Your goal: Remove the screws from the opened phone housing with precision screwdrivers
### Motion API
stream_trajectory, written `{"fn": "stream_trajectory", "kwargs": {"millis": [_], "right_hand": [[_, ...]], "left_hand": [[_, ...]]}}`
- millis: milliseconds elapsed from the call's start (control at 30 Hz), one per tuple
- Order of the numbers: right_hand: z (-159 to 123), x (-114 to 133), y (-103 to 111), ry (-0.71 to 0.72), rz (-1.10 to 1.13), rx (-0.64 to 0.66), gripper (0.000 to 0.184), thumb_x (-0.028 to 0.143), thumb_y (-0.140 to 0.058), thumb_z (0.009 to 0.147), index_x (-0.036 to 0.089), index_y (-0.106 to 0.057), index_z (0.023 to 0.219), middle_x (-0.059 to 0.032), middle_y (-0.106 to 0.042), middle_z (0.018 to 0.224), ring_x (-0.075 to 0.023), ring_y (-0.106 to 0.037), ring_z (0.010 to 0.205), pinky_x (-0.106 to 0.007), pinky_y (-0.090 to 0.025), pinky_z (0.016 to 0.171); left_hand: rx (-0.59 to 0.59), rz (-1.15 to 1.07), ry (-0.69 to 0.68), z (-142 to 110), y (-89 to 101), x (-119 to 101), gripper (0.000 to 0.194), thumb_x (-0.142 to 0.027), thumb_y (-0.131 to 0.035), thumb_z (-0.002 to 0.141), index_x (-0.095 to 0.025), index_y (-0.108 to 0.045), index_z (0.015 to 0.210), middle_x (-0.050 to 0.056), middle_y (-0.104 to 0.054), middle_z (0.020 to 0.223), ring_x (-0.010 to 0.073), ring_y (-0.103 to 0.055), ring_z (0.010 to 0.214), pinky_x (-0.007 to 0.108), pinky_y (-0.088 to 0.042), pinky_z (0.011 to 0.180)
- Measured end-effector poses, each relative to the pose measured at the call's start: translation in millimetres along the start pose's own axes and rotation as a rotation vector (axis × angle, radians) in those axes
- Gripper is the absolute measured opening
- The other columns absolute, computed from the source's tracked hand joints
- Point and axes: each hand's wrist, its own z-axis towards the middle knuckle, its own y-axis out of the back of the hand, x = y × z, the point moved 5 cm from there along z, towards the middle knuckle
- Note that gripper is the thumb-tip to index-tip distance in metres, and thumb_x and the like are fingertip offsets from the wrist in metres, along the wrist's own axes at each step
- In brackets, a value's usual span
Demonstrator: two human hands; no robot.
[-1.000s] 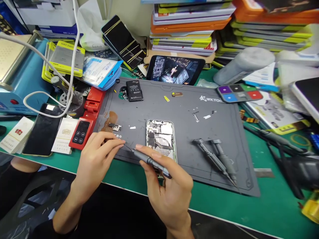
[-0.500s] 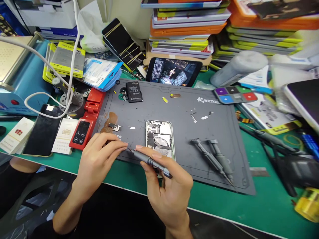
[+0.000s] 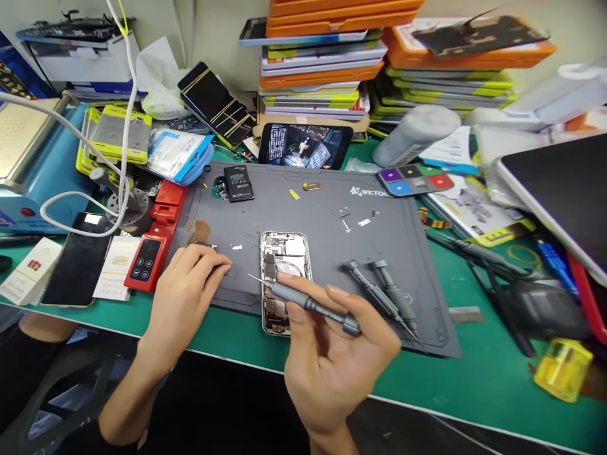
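The screwdriver [image 3: 290, 292] moved rightward, pinched in right grip [image 3: 339, 357], apparently above the opened phone [image 3: 272, 268].

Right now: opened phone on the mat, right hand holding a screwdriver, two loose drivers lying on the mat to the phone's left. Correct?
One error: the two loose drivers lie to the phone's right, not left, as the head view shows. The rest holds: the opened phone is on the mat, and the right hand holds a screwdriver.

Silver-framed rectangular phone [image 3: 283, 251] on grey rectangular mat [image 3: 303, 215].
Flat black battery [image 3: 239, 184] far left; two slim grey screwdrivers [image 3: 376, 296] near right.
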Motion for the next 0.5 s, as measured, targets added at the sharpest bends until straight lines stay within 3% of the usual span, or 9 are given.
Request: {"fn": "stream_trajectory", "kwargs": {"millis": [300,500], "right_hand": [[0.5,1.7,-0.4,0.000,0.036,-0.012,0.070,-0.014,-0.061,0.092,0.022,-0.050,0.151,-0.0103,-0.074,0.131,-0.0227,-0.080,0.118,-0.042,-0.074,0.095],[4.8,10.2,7.6,0.068,-0.008,-0.229,0.065,-0.005,-0.057,0.098,0.026,-0.050,0.155,-0.0077,-0.075,0.119,-0.0206,-0.080,0.101,-0.044,-0.076,0.083]], "left_hand": [[-0.097,-0.055,-0.008,-6.5,7.1,1.2,0.017,-0.014,-0.069,0.107,-0.020,-0.077,0.120,0.004,-0.072,0.113,0.0171,-0.069,0.109,0.035,-0.056,0.100],[-0.135,0.046,-0.043,-19.7,14.2,-7.5,0.014,-0.012,-0.074,0.102,-0.020,-0.077,0.114,0.004,-0.073,0.110,0.0181,-0.068,0.104,0.036,-0.055,0.099]]}}
